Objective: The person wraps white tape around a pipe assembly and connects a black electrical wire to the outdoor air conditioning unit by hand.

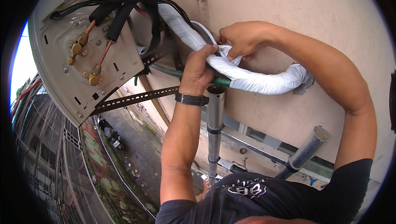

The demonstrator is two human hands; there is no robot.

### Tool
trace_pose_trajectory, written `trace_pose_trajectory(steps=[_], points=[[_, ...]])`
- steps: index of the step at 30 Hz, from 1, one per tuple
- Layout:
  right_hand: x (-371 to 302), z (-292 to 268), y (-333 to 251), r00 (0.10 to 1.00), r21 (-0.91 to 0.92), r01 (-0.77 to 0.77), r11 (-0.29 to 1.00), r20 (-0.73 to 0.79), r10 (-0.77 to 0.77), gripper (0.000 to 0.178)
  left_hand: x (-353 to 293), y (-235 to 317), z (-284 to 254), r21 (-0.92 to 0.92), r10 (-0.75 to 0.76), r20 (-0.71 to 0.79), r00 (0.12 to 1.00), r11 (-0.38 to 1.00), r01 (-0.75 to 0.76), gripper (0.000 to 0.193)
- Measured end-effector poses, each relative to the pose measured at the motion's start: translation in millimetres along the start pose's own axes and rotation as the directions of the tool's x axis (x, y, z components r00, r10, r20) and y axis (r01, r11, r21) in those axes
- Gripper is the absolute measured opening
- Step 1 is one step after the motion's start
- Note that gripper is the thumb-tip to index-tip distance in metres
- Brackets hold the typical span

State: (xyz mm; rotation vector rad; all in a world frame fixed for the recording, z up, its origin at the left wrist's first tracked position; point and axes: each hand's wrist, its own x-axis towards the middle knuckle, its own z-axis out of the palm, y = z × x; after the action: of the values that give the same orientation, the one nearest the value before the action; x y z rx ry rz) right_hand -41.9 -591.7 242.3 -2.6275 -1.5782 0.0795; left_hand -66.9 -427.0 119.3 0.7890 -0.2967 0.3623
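A thick pipe bundle (pixel 264 78) wrapped in white tape curves down along the wall and into a hole on the right. My left hand (pixel 199 68), with a watch strap at its wrist, is closed on the bundle, thumb on top. Just beyond it, my right hand (pixel 246 39) pinches a loose, crumpled length of white wrapping tape (pixel 226 51) against the bundle. A green hose (pixel 220 80) runs beneath the wrapped part, beside my left hand. A thin white cable (pixel 202 27) passes behind toward my right fingers.
At left, an air conditioner outdoor unit (pixel 62 59) has brass valves (pixel 76 49) and black-insulated copper pipes (pixel 123 17). A perforated metal bracket (pixel 140 99) supports it. Scaffold tubes (pixel 215 112) stand close below my arms. A motorcycle (pixel 110 133) is in the alley far beneath.
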Motion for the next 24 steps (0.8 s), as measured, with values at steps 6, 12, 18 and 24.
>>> trace_pose_trajectory(steps=[6, 12, 18, 24], points=[[14.4, 2.4, 1.1, 0.977, -0.103, -0.199, 0.975, 0.053, 0.205, 0.033, 3.8, -3.2, -0.7, 0.126, 0.084, -0.115, 0.99, 0.99, -0.069, 0.016], [13.3, 10.1, -3.3, 0.978, 0.003, -0.208, 0.978, 0.004, 0.208, 0.031, 1.6, -4.3, 1.4, 0.282, 0.249, -0.119, 0.961, 0.937, -0.208, 0.011], [9.9, 19.2, 18.4, 0.988, 0.165, -0.119, 0.979, -0.08, 0.134, 0.03, -1.4, -8.2, 4.2, 0.221, 0.225, -0.1, 0.969, 0.955, -0.199, 0.02], [6.5, 15.1, 4.7, 0.989, 0.188, -0.076, 0.979, -0.11, 0.098, 0.04, -1.1, -6.7, -6.3, 0.309, 0.226, -0.025, 0.974, 0.928, -0.207, 0.028]])
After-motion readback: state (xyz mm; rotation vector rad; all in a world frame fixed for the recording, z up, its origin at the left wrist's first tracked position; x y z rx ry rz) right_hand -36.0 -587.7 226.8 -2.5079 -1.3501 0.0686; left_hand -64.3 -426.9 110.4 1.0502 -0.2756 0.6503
